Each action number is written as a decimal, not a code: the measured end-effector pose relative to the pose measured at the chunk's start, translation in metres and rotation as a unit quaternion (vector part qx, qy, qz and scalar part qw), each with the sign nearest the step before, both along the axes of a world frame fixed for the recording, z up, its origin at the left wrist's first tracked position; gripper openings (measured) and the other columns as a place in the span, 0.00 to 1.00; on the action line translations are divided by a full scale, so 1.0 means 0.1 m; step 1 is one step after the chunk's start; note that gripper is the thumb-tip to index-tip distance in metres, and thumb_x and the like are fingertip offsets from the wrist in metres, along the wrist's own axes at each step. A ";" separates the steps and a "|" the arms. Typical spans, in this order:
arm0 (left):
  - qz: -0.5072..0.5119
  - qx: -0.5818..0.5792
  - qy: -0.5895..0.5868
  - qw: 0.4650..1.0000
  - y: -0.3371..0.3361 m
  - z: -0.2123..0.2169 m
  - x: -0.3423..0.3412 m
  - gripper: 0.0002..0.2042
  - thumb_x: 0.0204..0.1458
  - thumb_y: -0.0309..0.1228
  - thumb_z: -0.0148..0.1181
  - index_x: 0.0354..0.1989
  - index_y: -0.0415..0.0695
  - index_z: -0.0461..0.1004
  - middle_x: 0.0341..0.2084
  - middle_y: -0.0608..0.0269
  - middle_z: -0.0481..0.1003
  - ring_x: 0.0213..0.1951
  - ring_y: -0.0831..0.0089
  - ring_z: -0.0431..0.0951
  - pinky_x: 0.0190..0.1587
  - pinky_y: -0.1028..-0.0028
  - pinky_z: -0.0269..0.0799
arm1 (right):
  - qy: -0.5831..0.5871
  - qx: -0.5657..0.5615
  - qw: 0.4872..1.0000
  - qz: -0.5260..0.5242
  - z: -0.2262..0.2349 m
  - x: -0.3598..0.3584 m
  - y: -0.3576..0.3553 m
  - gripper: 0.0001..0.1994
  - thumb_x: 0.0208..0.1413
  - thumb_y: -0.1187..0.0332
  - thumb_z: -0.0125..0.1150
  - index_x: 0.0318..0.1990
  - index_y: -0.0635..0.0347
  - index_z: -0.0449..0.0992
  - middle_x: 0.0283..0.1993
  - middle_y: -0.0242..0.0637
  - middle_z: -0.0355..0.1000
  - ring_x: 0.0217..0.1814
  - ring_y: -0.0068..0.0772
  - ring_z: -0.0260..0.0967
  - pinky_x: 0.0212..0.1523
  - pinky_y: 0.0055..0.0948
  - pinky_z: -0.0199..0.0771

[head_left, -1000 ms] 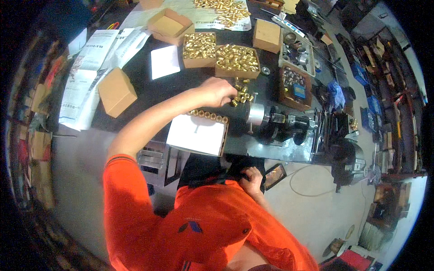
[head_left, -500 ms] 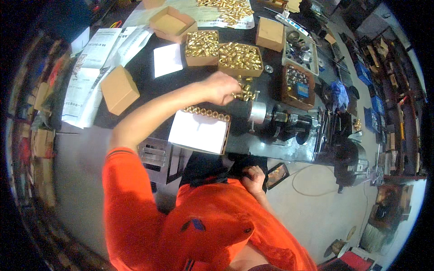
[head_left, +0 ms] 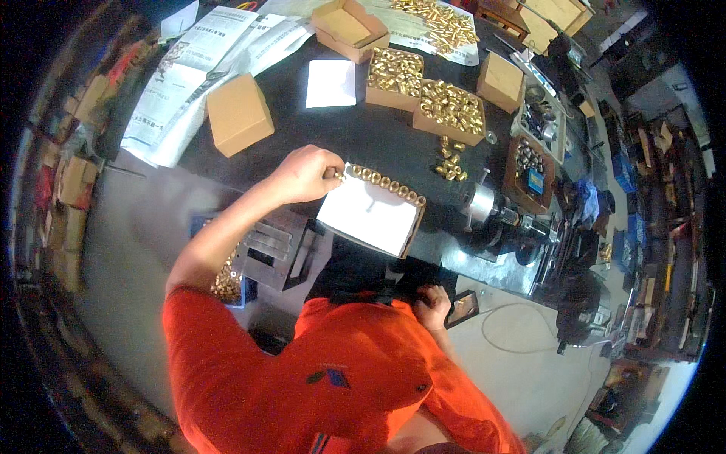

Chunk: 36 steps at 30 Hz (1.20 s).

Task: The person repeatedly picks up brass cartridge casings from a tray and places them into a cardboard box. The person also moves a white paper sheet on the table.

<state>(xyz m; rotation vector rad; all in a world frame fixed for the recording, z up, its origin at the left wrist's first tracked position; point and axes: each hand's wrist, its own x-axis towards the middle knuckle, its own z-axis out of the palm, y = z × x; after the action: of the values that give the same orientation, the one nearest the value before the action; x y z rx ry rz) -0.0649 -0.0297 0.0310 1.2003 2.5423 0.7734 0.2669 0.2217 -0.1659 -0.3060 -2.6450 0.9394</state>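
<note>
My left hand (head_left: 308, 175) is at the far left corner of a shallow cardboard box (head_left: 412, 236), its fingers pinched on a small brass bushing (head_left: 342, 177) mostly covered by the fingertips. White paper (head_left: 370, 218) covers most of this box, and a row of brass bushings (head_left: 385, 182) lines its far side. To the right of that row, a loose heap of brass bushings (head_left: 451, 168) lies on the dark table. Down by my lap, my right hand (head_left: 432, 306) rests with its fingers curled closed, and nothing shows in it.
Two cardboard boxes full of brass bushings (head_left: 395, 74) (head_left: 454, 110) stand farther back. An open carton (head_left: 349, 30), newspaper (head_left: 162, 102), a white sheet (head_left: 331, 83) and a closed carton (head_left: 240, 117) lie around them. A metal machine fixture (head_left: 484, 206) occupies the right side.
My left hand has moved left and nearer, from the loose brass heap to the box's far left corner. The view has shifted, while my right hand stays at my lap.
</note>
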 end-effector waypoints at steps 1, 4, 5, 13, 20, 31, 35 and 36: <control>0.005 -0.005 -0.002 1.000 0.01 -0.03 0.01 0.08 0.43 0.30 0.65 0.32 0.40 0.78 0.22 0.55 0.76 0.26 0.59 0.78 0.29 0.64 0.71 | 0.005 0.007 1.000 0.003 0.01 -0.01 0.01 0.11 0.28 0.72 0.60 0.27 0.57 0.77 0.26 0.39 0.68 0.31 0.46 0.66 0.31 0.39 0.67; 0.011 -0.013 0.013 1.000 0.08 -0.03 0.05 0.09 0.44 0.31 0.64 0.32 0.41 0.79 0.21 0.56 0.75 0.28 0.59 0.78 0.31 0.63 0.71 | 0.005 0.012 1.000 0.002 0.03 0.00 0.00 0.11 0.28 0.74 0.59 0.26 0.58 0.76 0.25 0.39 0.68 0.30 0.45 0.65 0.30 0.39 0.67; 0.008 -0.019 0.033 0.999 0.08 -0.05 0.05 0.09 0.45 0.32 0.64 0.33 0.42 0.79 0.22 0.56 0.75 0.28 0.59 0.78 0.31 0.62 0.72 | -0.005 0.007 1.000 0.002 0.00 0.01 0.01 0.11 0.28 0.73 0.60 0.27 0.57 0.76 0.26 0.39 0.68 0.31 0.46 0.66 0.31 0.39 0.67; 0.022 -0.138 0.155 0.978 0.20 -0.09 0.19 0.10 0.50 0.36 0.60 0.38 0.47 0.78 0.29 0.58 0.76 0.33 0.57 0.79 0.35 0.58 0.75 | 0.005 0.003 1.000 0.002 -0.06 0.03 0.01 0.11 0.28 0.70 0.61 0.26 0.57 0.76 0.26 0.39 0.67 0.30 0.46 0.64 0.31 0.40 0.66; 0.043 -0.110 0.163 0.980 0.19 -0.11 0.23 0.11 0.51 0.38 0.59 0.38 0.47 0.77 0.29 0.58 0.76 0.32 0.56 0.79 0.34 0.57 0.75 | 0.002 -0.006 1.000 -0.001 0.01 0.01 -0.01 0.10 0.27 0.71 0.60 0.25 0.57 0.75 0.27 0.38 0.67 0.31 0.46 0.64 0.31 0.41 0.66; 0.048 -0.075 0.211 0.974 0.15 -0.25 0.25 0.10 0.50 0.39 0.59 0.36 0.47 0.76 0.27 0.58 0.77 0.29 0.56 0.79 0.32 0.58 0.75 | 0.023 -0.005 1.000 0.000 -0.02 0.00 0.01 0.11 0.28 0.71 0.59 0.27 0.56 0.76 0.26 0.38 0.68 0.29 0.46 0.65 0.30 0.40 0.67; 0.058 -0.068 0.200 0.976 0.15 -0.21 0.26 0.11 0.50 0.40 0.60 0.37 0.47 0.76 0.27 0.57 0.77 0.29 0.57 0.79 0.31 0.60 0.74 | 0.019 -0.015 1.000 -0.001 0.01 0.00 0.01 0.11 0.28 0.71 0.60 0.27 0.57 0.76 0.26 0.38 0.68 0.30 0.46 0.65 0.30 0.40 0.67; 0.057 -0.060 0.201 0.976 0.15 -0.18 0.27 0.12 0.50 0.40 0.61 0.37 0.47 0.76 0.26 0.57 0.77 0.28 0.57 0.79 0.30 0.60 0.74 | 0.020 -0.018 1.000 -0.004 0.01 0.00 0.01 0.11 0.28 0.71 0.60 0.27 0.57 0.76 0.26 0.38 0.68 0.30 0.46 0.65 0.30 0.40 0.67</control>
<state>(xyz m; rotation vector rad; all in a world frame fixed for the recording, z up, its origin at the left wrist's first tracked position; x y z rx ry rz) -0.0382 -0.0147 0.0131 1.2886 2.9555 0.4205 0.2665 0.2230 -0.1649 -0.3035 -2.5917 0.9813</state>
